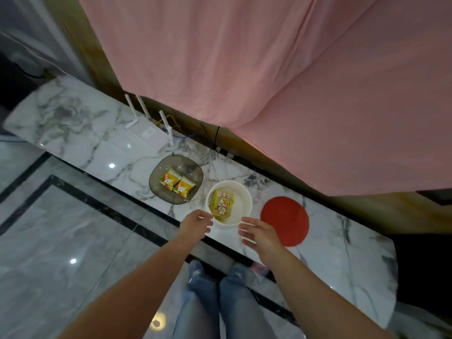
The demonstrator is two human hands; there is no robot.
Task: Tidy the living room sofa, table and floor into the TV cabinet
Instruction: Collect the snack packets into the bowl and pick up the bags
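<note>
Flanking round white tub point(241, 204) on veined marble, hands point(226, 228) loose-fingered, empty

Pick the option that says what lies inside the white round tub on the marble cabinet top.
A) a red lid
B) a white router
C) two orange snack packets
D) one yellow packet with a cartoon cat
D: the white round tub holds a single yellow packet printed with a cartoon cat; both hands hover at its near rim.

Pink cloth point(244, 57) hangs over the wall behind a white marble tabletop point(80, 123). The floor point(49, 241) is glossy grey marble with black border strips, reflecting ceiling lights.
</note>
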